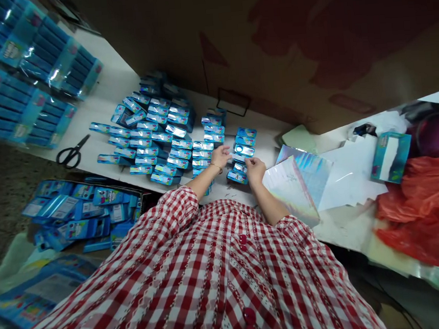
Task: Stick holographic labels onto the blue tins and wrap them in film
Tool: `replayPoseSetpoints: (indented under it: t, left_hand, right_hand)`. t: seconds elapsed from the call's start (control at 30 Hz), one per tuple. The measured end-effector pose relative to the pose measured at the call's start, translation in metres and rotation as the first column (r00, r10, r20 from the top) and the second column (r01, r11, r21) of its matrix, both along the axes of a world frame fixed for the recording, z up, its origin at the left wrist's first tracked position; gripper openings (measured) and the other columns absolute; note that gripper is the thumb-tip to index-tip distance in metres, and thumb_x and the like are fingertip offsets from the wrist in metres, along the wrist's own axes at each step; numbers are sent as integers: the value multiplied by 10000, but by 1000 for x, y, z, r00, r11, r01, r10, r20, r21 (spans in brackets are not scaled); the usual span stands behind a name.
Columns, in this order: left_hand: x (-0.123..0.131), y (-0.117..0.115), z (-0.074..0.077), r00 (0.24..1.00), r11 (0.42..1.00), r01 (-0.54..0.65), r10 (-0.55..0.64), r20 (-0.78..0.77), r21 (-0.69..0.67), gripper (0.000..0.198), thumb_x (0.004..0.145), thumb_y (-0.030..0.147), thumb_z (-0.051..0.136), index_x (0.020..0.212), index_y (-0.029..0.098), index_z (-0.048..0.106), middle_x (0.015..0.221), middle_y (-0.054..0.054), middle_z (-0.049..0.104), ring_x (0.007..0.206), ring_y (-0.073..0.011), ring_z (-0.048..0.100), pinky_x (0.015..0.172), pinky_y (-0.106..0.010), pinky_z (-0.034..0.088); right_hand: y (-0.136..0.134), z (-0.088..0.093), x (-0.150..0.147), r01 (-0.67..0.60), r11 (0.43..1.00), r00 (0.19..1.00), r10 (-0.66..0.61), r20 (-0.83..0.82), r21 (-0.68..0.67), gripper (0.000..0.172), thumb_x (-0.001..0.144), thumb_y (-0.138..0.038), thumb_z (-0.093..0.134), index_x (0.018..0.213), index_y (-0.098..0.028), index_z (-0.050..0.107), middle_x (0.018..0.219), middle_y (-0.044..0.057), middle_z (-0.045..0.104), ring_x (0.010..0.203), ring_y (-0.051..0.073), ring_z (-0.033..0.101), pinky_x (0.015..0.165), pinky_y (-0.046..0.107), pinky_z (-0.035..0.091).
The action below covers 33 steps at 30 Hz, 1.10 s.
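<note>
My left hand reaches over a short column of small blue boxes, its thumb and fingertips drawn together. Opposite it, my right hand is closed in a pinch at the right side of the same column. A thin pale strip seems to run between the fingertips, but it is too small to name. One box just above the fingers bears a round, shiny white spot. To the left of my hands stand many more blue boxes in close rows, their shiny printed ends facing up.
Black scissors lie left on the white table. A carton of loose blue boxes sits below them. Wrapped packs fill the upper left. Shiny sheets, an opened blue box and a red plastic bag lie right. A large brown board rises behind.
</note>
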<state>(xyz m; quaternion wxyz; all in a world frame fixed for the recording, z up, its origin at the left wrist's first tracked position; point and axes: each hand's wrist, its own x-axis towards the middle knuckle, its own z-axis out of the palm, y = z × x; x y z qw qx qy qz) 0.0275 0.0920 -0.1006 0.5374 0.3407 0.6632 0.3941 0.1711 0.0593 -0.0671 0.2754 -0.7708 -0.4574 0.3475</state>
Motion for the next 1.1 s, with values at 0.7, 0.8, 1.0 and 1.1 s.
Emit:
replayPoseSetpoints:
  t: [0.7,0.8,1.0,1.1]
  left_hand:
    - [20,-24,25,922,972,145,-65,-383,185,211,769,119,514,915,157,662,970,-65,614,765,-135,570,772,-249,458]
    - [45,-28,40,887,912,332,-216,-407,241,216,797,144,498,944,150,656,959,-67,618,795,-144,569,791,-259,461]
    - [104,-32,48,693,696,695,-584,-423,178,241,770,164,548,987,169,652,979,-70,658,899,-187,596,873,-316,453]
    - [121,-31,45,598,637,764,-635,-489,106,314,761,206,591,1067,152,633,1072,-110,646,992,-230,587,928,-352,426]
  right_hand:
    - [-10,23,55,-626,721,488,659,572,-298,434,890,-165,302,1239,-227,553,1080,115,592,911,214,572,754,301,439]
    - [-6,17,108,-515,837,602,506,618,-183,462,867,-113,285,1240,-166,553,1203,120,564,1074,223,503,890,315,409]
    - [20,1,174,-670,635,394,743,541,-384,440,781,-111,499,1198,-230,578,1428,58,415,1299,282,327,980,428,338]
    - [34,0,177,-680,586,375,795,477,-440,223,801,-158,531,964,-194,679,1160,91,639,1119,251,516,962,393,343]
